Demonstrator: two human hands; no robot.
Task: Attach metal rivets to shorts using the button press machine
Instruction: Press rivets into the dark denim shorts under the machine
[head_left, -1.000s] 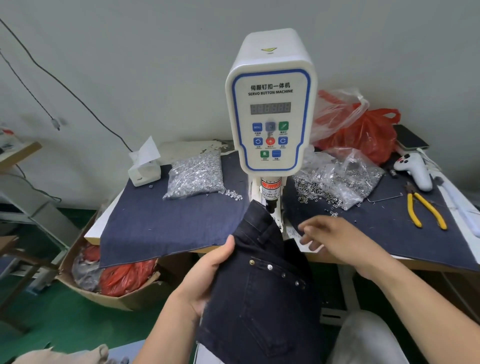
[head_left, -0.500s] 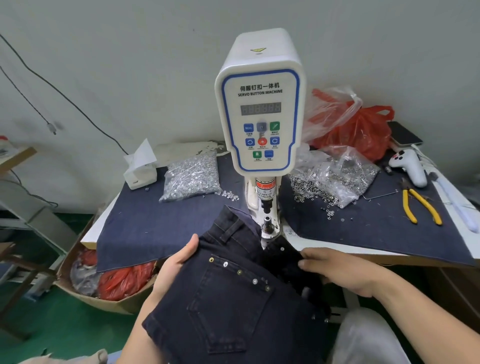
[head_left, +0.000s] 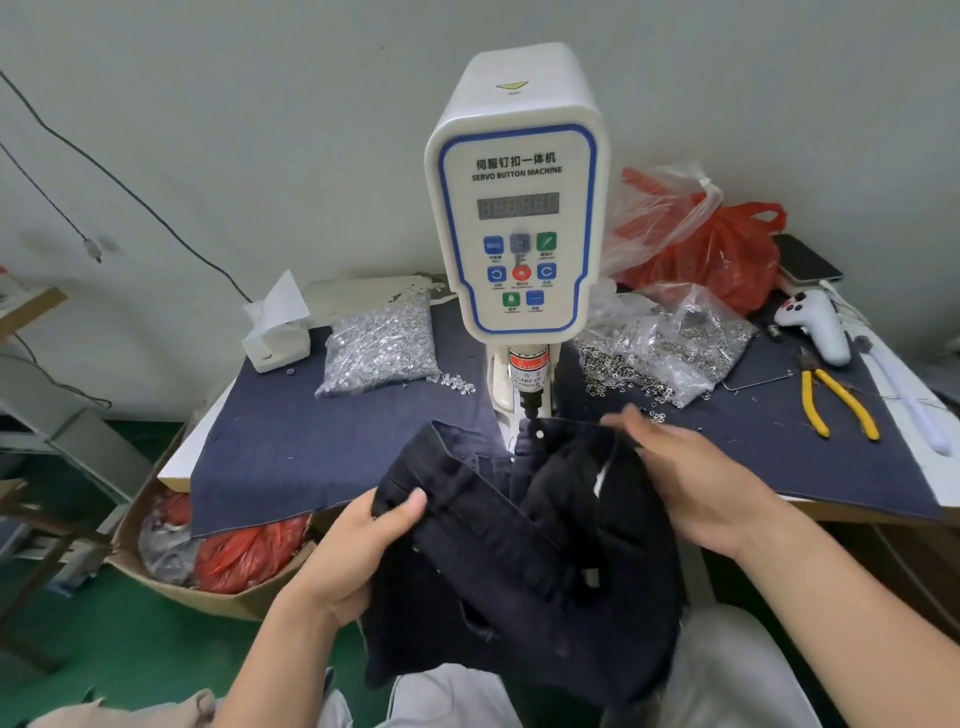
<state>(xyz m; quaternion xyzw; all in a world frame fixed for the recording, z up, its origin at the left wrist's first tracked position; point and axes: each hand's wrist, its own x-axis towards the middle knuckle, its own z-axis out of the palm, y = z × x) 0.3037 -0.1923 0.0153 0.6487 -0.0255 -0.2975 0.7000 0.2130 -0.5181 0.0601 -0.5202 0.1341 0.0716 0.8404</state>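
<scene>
Dark denim shorts (head_left: 519, 561) hang bunched in front of the white servo button machine (head_left: 517, 208). My left hand (head_left: 358, 551) grips the waistband at its left end, thumb on top. My right hand (head_left: 685, 478) holds the right part of the waistband up near the machine's press head (head_left: 529, 402). One silver rivet (head_left: 540, 434) shows on the cloth just under the head. A clear bag of silver rivets (head_left: 379, 348) lies left of the machine. An open bag of ring-shaped metal parts (head_left: 660, 348) lies to the right.
A denim cloth (head_left: 291, 452) covers the table. On it lie a white tissue box (head_left: 275, 332), yellow pliers (head_left: 836, 400), a white controller (head_left: 815, 325), red plastic bags (head_left: 727, 254) and a phone (head_left: 808, 260). A cardboard box with red bags (head_left: 228, 566) sits below left.
The shorts have been turned and bunched up; the flat pocket side with its rivets no longer faces me. My right hand rose with the waistband toward the press head.
</scene>
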